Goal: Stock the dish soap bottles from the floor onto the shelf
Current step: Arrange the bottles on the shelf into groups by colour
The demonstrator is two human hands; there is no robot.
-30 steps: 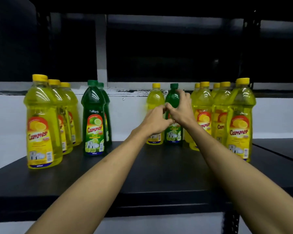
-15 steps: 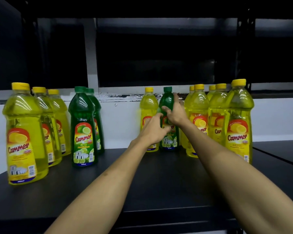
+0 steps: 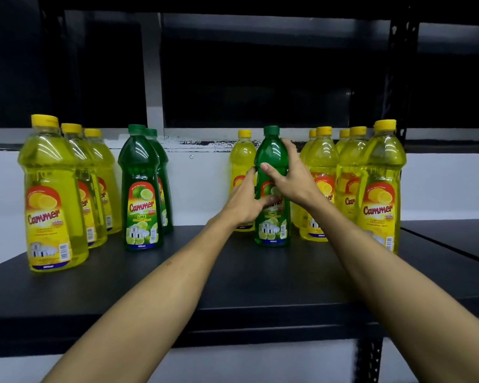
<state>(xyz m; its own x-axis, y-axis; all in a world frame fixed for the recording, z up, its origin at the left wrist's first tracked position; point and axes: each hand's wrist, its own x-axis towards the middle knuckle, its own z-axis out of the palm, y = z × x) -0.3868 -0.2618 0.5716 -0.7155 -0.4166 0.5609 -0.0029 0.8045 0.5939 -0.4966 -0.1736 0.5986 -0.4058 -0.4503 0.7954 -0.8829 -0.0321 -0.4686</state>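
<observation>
Counted on the black flat shelf board (image 3: pixel 233 277): three green clear-plastic dish soap bottles with green caps, and nine yellow clear-plastic dish soap bottles with yellow caps.

Left row of three yellow bottles (image 3: pixel 53 194) at nine o'clock, running front to back. Pair of green bottles (image 3: pixel 140 189) just beside that row, toward ten o'clock, one behind the other. Single yellow bottle (image 3: pixel 242 161) at twelve o'clock, near the back wall. Right cluster of five yellow bottles (image 3: pixel 382 183) at two o'clock, touching or nearly touching one another.

Held green lime bottle (image 3: pixel 271 225) at twelve o'clock, upright, base on or just above the shelf board; cannot tell which. Placed just in front and to the right of the single yellow bottle, just left of the right cluster.

Left hand (image 3: pixel 244 201) curled round the label zone of the held green lime bottle, thumb across the front. Right hand (image 3: pixel 291 175) wrapped round the shoulder above it, thumb in front, fingers (image 3: pixel 288 146) behind. Both grips closed on the bottle, not spread.
</observation>
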